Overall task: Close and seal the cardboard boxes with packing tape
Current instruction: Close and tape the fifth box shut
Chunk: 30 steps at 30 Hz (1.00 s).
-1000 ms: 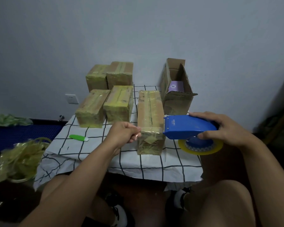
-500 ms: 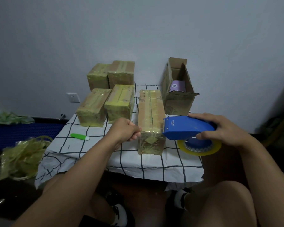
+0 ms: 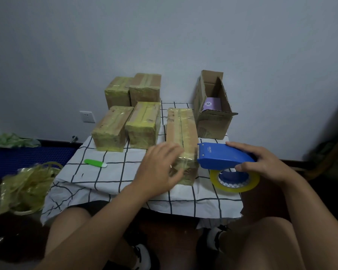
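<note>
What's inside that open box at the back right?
The open box holds a purple package with a round logo. Whatever lies beneath or behind it is hidden by the box's walls.

Near left on the white cloth with a black grid: 1 green and white cutter-like tool, lying flat. Off the cloth to the near left, a heap of crumpled yellowish film; farther left along the wall, crumpled green plastic above a blue mat. On the far grey wall, 1 white socket.
</note>
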Motion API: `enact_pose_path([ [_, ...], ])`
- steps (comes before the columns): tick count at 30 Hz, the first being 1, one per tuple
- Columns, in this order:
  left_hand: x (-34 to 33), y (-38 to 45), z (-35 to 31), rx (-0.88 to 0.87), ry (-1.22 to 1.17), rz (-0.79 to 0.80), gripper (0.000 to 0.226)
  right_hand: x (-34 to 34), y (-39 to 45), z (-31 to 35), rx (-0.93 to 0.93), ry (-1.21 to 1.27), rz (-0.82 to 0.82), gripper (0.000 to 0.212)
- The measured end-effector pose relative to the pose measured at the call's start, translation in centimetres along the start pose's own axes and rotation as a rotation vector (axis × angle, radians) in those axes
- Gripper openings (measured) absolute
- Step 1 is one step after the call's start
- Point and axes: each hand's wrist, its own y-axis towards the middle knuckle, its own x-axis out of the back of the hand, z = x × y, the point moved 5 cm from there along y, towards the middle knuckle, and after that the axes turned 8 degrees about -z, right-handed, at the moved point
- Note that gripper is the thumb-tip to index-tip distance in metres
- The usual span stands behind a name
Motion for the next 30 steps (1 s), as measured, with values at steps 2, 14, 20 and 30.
enact_pose_path([
  [2, -1.6, -0.5, -0.7, -0.152, 0.100, 0.060, 0.049, -0.1, -0.2, -0.1, -0.004, 0.012, -0.004, 0.062],
  [14, -1.2, -0.5, -0.3, -0.169, 0.153, -0.022, 0.042, -1.9, 0.2, 0.9, 0.002, 0.061, -0.003, 0.059],
  [20, -2.0, -0.4, -0.9, -0.095, 0.219, 0.049, 0.053, -2.3, -0.2, 0.0, 0.006, 0.076, -0.030, 0.058],
  [30, -2.2, -0.7, -1.4, -0.069, 0.168, 0.052, 0.055, -1.2, -1.2, -1.9, 0.027, 0.134, -0.060, 0.059],
])
